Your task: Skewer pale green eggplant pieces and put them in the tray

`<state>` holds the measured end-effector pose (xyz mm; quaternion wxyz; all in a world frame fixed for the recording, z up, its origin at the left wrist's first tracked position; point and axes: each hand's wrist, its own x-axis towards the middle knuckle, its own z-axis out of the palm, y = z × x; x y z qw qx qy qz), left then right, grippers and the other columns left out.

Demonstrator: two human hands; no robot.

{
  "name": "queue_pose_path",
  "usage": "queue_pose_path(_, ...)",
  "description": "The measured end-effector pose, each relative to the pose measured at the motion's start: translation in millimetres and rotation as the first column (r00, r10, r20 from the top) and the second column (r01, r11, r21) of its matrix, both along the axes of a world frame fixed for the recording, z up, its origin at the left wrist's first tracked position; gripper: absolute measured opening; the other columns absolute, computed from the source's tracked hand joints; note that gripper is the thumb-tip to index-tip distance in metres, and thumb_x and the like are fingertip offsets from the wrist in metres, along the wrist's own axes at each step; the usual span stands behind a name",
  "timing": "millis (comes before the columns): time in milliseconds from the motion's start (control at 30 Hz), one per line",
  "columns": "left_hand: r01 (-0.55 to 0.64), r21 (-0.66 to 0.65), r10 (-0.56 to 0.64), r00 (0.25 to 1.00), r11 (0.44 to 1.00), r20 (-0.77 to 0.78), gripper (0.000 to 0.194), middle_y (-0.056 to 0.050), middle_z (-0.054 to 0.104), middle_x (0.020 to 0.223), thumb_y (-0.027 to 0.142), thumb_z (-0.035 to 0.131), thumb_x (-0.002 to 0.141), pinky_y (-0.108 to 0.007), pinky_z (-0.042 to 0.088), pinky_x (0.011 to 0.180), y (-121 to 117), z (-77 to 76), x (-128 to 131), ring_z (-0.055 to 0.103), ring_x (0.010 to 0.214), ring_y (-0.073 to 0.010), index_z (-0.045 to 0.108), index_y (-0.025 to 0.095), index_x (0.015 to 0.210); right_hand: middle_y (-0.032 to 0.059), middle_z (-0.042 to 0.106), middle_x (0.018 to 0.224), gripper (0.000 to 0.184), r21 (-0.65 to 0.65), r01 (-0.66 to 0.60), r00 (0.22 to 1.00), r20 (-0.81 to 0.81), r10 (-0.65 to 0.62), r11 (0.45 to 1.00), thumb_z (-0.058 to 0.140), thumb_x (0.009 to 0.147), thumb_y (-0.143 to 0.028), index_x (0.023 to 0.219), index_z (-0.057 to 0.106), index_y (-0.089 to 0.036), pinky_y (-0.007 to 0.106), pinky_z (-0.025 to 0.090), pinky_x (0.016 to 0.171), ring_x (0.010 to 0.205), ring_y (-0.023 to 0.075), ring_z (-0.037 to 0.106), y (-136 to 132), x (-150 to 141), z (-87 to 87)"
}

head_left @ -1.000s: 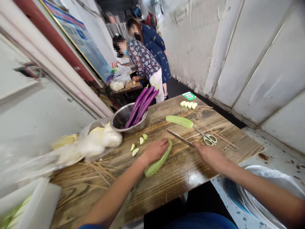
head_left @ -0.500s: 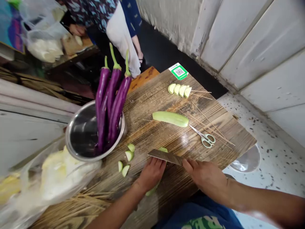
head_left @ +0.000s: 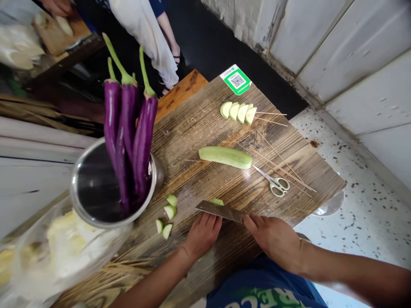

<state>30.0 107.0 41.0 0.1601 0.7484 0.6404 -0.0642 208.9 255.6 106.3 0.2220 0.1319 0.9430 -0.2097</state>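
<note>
My right hand (head_left: 274, 239) grips a knife (head_left: 221, 211), its broad blade lying across a pale green zucchini (head_left: 217, 201). Only the zucchini's far tip shows past the blade; the rest is under my left hand (head_left: 203, 234). My left fingers are curled down on it, with their tips against the blade. Left of the blade lie several cut zucchini pieces (head_left: 169, 212). Farther back rests another long zucchini piece (head_left: 225, 157), with green-handled scissors (head_left: 278, 186) touching or close to its right end.
Near the far edge, zucchini slices (head_left: 238, 112) sit on two thin sticks, by a green QR card (head_left: 237, 80). Loose sticks (head_left: 282, 167) lie right. A metal bowl (head_left: 75, 188) with purple eggplants (head_left: 128, 128) and a plastic bag (head_left: 73, 252) stand left. Another person's legs (head_left: 141, 34) are beyond the table.
My view has tilted down toward the table. The knife moved from beside the zucchini onto its far end, and my left hand slid back along it. Over the last half second both hands stay nearly still.
</note>
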Motion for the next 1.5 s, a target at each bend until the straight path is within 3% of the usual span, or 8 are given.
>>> queue_pose_path(133, -0.029, -0.036, 0.029, 1.0, 0.999, 0.012, 0.034, -0.015, 0.059, 0.109, 0.017, 0.035, 0.087, -0.043, 0.043, 0.086, 1, 1.0, 2, 0.053, 0.104, -0.0278, 0.055, 0.016, 0.116, 0.0091, 0.063, 0.089, 0.027, -0.008, 0.005, 1.0, -0.025, -0.006, 1.0, 0.042, 0.082, -0.005, 0.107, 0.047, -0.013, 0.026, 0.046, 0.055, 0.069, 0.0172, 0.062, 0, 1, -2.9)
queue_pose_path(333, -0.036, 0.032, 0.037, 0.999, 0.999, -0.002, 0.031, -0.014, 0.06, 0.108, 0.019, 0.037, 0.088, -0.04, 0.042, 0.085, 1, 0.7, 3, 0.055, 0.1, -0.0263, 0.057, 0.016, 0.112, 0.0085, 0.064, 0.089, 0.028, 0.009, -0.002, 1.0, -0.027, 0.002, 1.0, 0.045, 0.08, -0.005, 0.107, 0.048, -0.012, 0.026, 0.045, 0.053, 0.066, 0.0179, 0.063, 1, 1, -2.6)
queue_pose_path(633, -0.007, 0.29, 0.028, 0.997, 0.957, -0.068, 0.018, -0.009, 0.062, 0.088, 0.022, 0.053, 0.081, -0.037, 0.043, 0.077, 5, -1.4, 3, 0.058, 0.081, -0.0219, 0.061, 0.017, 0.096, 0.0097, 0.065, 0.092, 0.034, 0.047, -0.01, 0.998, -0.069, 0.014, 0.999, 0.047, 0.078, -0.004, 0.112, 0.048, -0.01, 0.026, 0.046, 0.053, 0.069, 0.0178, 0.064, 0, 5, -7.8)
queue_pose_path(1000, 0.027, 0.28, 0.0, 0.995, 0.96, -0.097, 0.019, -0.01, 0.062, 0.092, 0.023, 0.055, 0.079, -0.036, 0.043, 0.07, 9, 1.1, 1, 0.057, 0.081, -0.0226, 0.061, 0.017, 0.096, 0.0097, 0.064, 0.092, 0.03, -0.039, 0.001, 1.0, 0.011, -0.001, 0.999, 0.044, 0.08, -0.005, 0.109, 0.048, -0.011, 0.027, 0.047, 0.055, 0.068, 0.0178, 0.063, 3, 2, -7.5)
queue_pose_path(1300, 0.039, 0.253, -0.02, 0.997, 0.967, -0.076, 0.025, -0.012, 0.061, 0.099, 0.022, 0.051, 0.082, -0.034, 0.044, 0.069, 10, 1.8, -1, 0.056, 0.086, -0.0233, 0.059, 0.014, 0.104, 0.0042, 0.065, 0.08, 0.018, -0.129, 0.022, 0.998, 0.063, -0.014, 0.991, 0.046, 0.081, -0.007, 0.097, 0.051, -0.015, 0.026, 0.043, 0.053, 0.065, 0.0175, 0.064, 13, 0, -12.0)
queue_pose_path(1500, 0.042, 0.281, -0.027, 0.998, 0.959, -0.057, 0.026, -0.014, 0.06, 0.104, 0.02, 0.045, 0.085, -0.036, 0.045, 0.074, 5, -0.3, -3, 0.055, 0.095, -0.0253, 0.058, 0.013, 0.105, 0.0044, 0.066, 0.076, 0.015, -0.057, 0.05, 0.986, 0.159, -0.041, 0.997, 0.045, 0.082, -0.008, 0.094, 0.05, -0.016, 0.023, 0.037, 0.046, 0.06, 0.0162, 0.063, 4, -5, -26.9)
